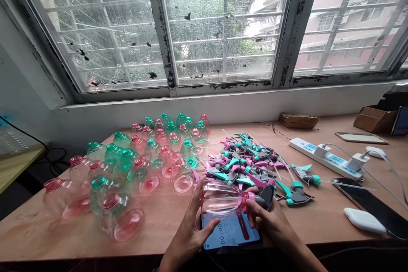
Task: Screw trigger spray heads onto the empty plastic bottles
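A see-through pink bottle (221,197) lies sideways in my left hand (190,227), its base toward the palm and its neck pointing right. My right hand (269,216) has its fingers closed around the pink collar of a grey and pink trigger spray head (267,193) at the bottle's neck. Whether the collar is fully threaded cannot be made out. Beneath both hands a phone (229,233) with a lit screen lies on the table. Just beyond them is a heap of pink, teal and grey spray heads (244,159).
Several pink and green bottles without tops, such as a front pink one (123,221), stand at left. To the right are a power strip (325,157) with chargers, a dark phone (369,204), a white case (365,220) and a cardboard box (374,119). Windows rise behind the wooden table (153,238).
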`<state>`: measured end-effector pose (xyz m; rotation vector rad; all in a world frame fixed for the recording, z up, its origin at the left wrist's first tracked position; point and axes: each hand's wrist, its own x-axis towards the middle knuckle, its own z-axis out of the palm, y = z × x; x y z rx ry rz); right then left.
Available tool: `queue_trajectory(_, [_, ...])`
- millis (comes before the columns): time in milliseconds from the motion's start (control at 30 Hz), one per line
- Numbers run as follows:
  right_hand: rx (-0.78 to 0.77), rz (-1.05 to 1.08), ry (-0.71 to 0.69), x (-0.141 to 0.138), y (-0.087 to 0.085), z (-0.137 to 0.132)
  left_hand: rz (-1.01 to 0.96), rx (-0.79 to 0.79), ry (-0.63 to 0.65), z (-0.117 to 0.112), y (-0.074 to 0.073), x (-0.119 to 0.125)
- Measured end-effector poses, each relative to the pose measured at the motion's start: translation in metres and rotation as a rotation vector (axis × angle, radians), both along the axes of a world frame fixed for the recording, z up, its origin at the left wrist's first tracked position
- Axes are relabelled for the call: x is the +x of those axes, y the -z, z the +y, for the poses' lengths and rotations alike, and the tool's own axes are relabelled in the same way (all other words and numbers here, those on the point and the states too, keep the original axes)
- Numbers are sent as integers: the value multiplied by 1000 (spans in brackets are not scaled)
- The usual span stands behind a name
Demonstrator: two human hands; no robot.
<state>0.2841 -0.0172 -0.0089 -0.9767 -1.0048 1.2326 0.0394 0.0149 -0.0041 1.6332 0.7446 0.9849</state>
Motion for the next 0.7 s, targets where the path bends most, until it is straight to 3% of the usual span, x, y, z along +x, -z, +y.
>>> queue_trajectory(200, [5, 3, -8, -1, 2, 1, -126, -111, 52, 0, -6, 4])
queue_trajectory(333, [-2, 27, -3, -1, -1, 0, -93, -41, 23, 0, -4, 2])
queue_trajectory(467, [-3, 43, 1, -1, -3, -1, -71, -84, 30, 0, -1, 2])
queue_trajectory(700, [5, 1, -2, -1, 0, 0, -104, -147, 79, -4, -13, 3])
